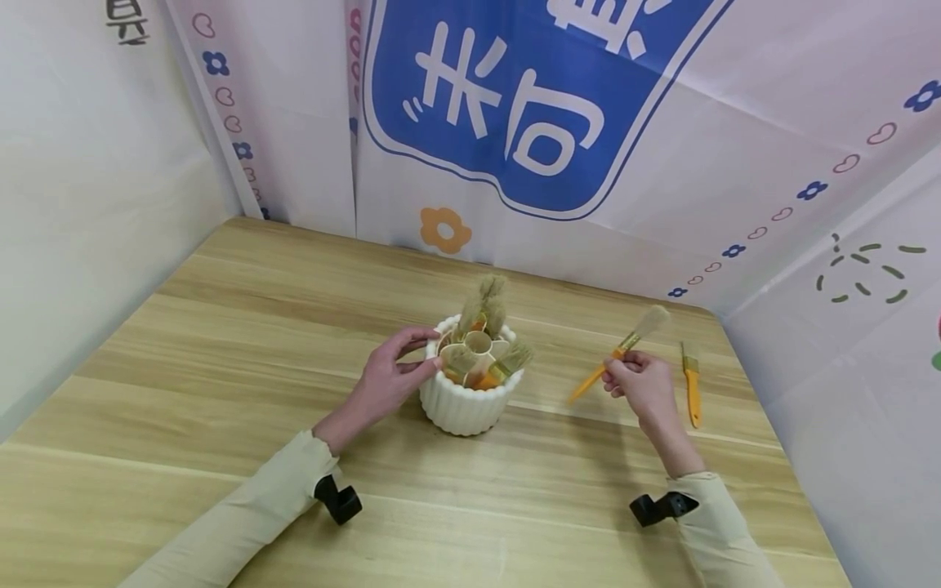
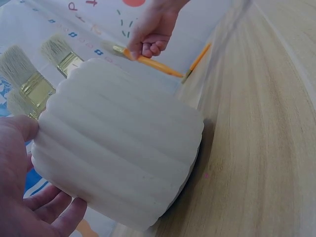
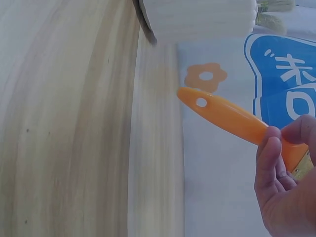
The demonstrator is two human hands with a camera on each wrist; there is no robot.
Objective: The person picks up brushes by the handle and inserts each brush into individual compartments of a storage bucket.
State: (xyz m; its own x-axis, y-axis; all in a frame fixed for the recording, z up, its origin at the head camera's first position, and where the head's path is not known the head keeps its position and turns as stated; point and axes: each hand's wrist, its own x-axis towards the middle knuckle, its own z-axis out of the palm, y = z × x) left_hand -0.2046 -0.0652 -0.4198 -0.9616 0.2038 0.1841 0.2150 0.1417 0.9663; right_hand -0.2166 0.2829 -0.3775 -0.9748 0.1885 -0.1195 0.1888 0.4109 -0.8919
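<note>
A white ribbed pot [image 1: 466,408] stands on the wooden table with several paintbrushes [image 1: 488,314] in it, bristles up, around a divided insert with a round middle opening [image 1: 479,343]. My left hand [image 1: 390,371] holds the pot at its left rim, thumb at the near side and fingers farther back. To the right of the pot, my right hand [image 1: 643,384] pinches a paintbrush [image 1: 588,382] near the top of its orange handle, above the table. Its bristles point up and away, and the holed handle end [image 3: 197,98] points down toward the pot.
Another orange-handled paintbrush [image 1: 692,388] lies on the table to the right of my right hand. Printed white sheets [image 1: 294,106] wall the table at the back and both sides. A black wrist mount [image 1: 340,500] sits on each sleeve.
</note>
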